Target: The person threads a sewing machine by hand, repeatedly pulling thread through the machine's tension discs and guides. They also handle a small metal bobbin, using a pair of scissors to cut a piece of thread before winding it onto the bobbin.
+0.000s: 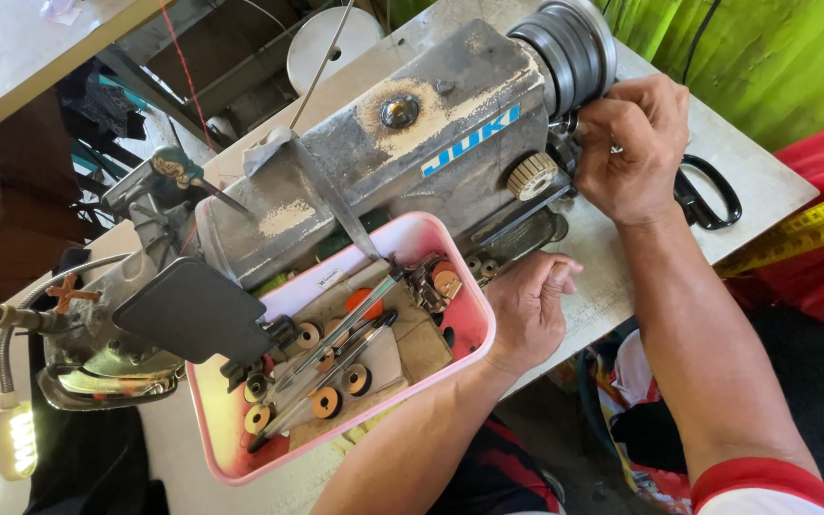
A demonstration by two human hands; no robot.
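A worn grey sewing machine (412,143) lies across a pale table (746,157), its ribbed handwheel (569,43) at the top right. My right hand (631,143) is closed at the machine's end just below the handwheel, fingertips pinched on a small dark part beside a cream knurled dial (531,175). My left hand (526,305) rests on the table with its fingers curled, touching the corner of a pink tray (477,329). The tray holds several thread bobbins (326,402), long dark tools (336,358) and a metal presser piece (436,281).
Black-handled scissors (712,195) lie on the table behind my right wrist. A yellow tape measure (813,229) crosses red cloth at the right. A gooseneck lamp (16,434) shines at the left edge. Green fabric (765,48) hangs at the top right.
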